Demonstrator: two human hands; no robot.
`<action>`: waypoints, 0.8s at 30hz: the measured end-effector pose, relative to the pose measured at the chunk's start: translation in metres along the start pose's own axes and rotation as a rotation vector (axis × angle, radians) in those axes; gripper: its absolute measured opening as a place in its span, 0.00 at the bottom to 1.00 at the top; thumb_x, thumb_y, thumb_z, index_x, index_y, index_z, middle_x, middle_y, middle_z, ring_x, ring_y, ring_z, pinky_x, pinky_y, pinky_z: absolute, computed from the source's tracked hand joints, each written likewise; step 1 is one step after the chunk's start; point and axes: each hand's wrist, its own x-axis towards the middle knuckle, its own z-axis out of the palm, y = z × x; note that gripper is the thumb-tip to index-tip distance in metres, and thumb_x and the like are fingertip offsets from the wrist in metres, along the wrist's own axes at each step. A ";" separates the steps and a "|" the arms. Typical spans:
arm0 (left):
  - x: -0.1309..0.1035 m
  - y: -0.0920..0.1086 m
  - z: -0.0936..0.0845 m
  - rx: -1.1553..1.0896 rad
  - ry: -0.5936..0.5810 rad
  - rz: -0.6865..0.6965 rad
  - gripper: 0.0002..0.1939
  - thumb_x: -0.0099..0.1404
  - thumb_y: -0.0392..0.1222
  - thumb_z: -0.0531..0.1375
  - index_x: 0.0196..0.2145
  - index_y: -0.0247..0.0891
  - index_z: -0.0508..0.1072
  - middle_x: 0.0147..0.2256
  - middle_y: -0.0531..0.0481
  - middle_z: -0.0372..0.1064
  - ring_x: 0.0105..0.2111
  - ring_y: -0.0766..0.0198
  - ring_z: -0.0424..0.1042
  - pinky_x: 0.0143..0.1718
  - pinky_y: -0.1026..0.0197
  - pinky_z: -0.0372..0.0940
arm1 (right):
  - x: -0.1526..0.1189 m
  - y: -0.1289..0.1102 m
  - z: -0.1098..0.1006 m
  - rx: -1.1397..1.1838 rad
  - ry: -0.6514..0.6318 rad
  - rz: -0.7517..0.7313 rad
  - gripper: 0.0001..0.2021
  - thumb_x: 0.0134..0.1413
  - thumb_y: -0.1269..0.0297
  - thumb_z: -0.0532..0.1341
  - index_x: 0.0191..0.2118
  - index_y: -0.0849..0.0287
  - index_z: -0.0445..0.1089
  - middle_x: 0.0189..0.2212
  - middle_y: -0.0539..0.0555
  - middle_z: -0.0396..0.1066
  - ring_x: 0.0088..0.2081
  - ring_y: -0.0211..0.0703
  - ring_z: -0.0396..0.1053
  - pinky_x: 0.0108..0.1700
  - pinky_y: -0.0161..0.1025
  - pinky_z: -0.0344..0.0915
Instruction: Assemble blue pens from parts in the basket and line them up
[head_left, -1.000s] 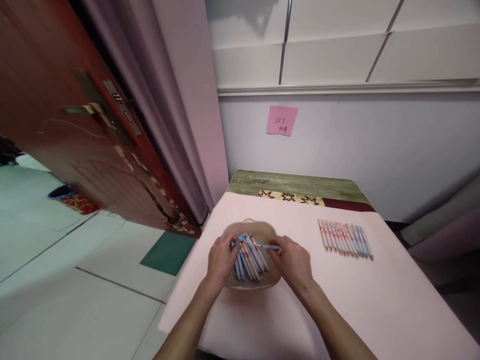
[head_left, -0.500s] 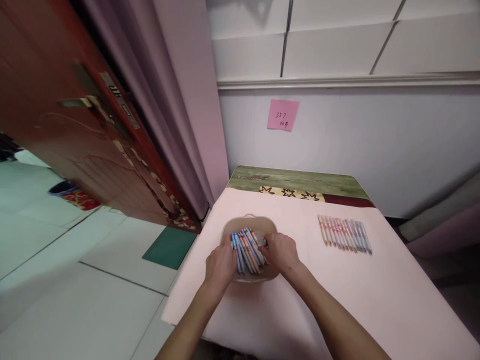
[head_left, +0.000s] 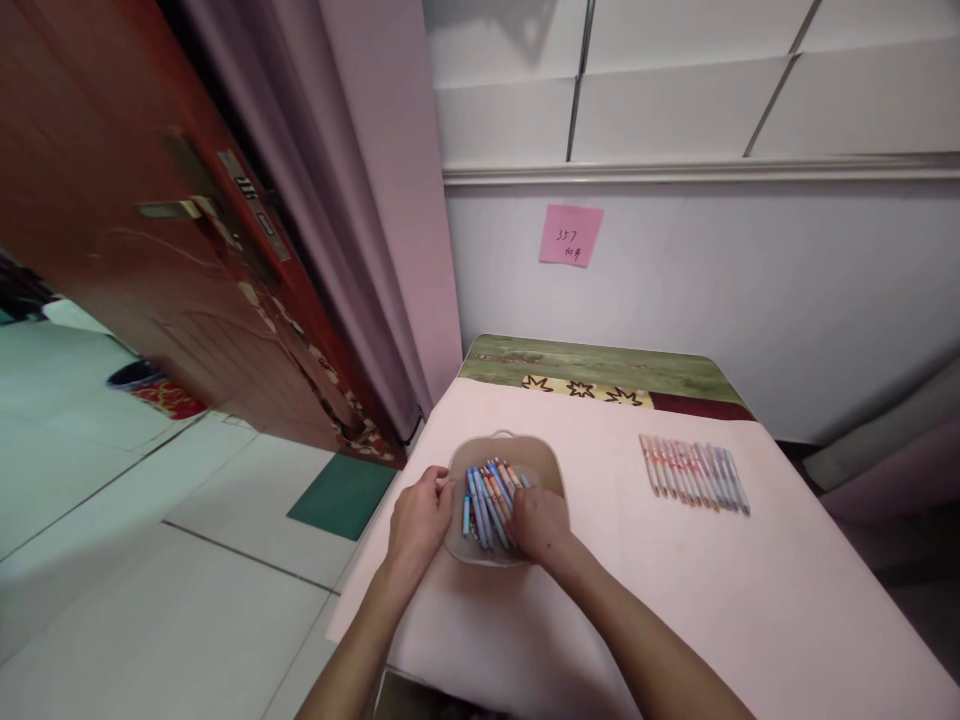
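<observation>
A beige plastic bin (head_left: 546,457) stands on the table with several pens (head_left: 484,505) in it, mostly blue and orange, lying side by side. My left hand (head_left: 421,512) is closed on the bin's left rim, its thumb toward the inside. Inside the bin's right part is my right hand (head_left: 538,522), with fingers curled down at the right edge of the pens; the hand hides its fingertips and some of the pens. Farther right, a neat row of pens (head_left: 694,475) with pinkish and greyish barrels lies flat on the table.
A pale pink cover (head_left: 600,590) lies over the table, leaving a green patterned strip (head_left: 600,358) bare at the back. A pink note (head_left: 571,236) is stuck to the wall behind. To the left are a purple curtain (head_left: 360,200) and a reddish wooden door (head_left: 150,290).
My left hand has moved out from the pens to the bin's left rim. My right hand has moved from the right rim inward onto the pens. The view has shifted slightly.
</observation>
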 end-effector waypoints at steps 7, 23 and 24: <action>0.004 0.010 0.020 -0.658 -0.099 -0.133 0.07 0.53 0.43 0.63 0.29 0.38 0.74 0.24 0.51 0.73 0.18 0.66 0.66 0.17 0.67 0.57 | -0.001 0.010 -0.004 -0.021 0.078 -0.050 0.16 0.53 0.58 0.58 0.44 0.63 0.72 0.37 0.64 0.76 0.40 0.55 0.74 0.40 0.44 0.66; 0.006 0.028 0.033 -1.127 -0.364 -0.298 0.21 0.49 0.43 0.69 0.40 0.32 0.74 0.30 0.47 0.75 0.16 0.76 0.60 0.12 0.72 0.48 | -0.010 0.019 -0.014 0.540 0.150 -0.136 0.10 0.52 0.58 0.58 0.32 0.60 0.70 0.26 0.53 0.73 0.29 0.43 0.70 0.32 0.35 0.61; 0.007 0.032 0.034 -1.178 -0.404 -0.310 0.21 0.49 0.42 0.69 0.40 0.32 0.74 0.31 0.45 0.75 0.16 0.76 0.59 0.12 0.73 0.46 | -0.012 0.022 -0.016 0.706 0.088 -0.181 0.10 0.51 0.57 0.58 0.31 0.59 0.69 0.24 0.52 0.71 0.27 0.41 0.68 0.30 0.34 0.60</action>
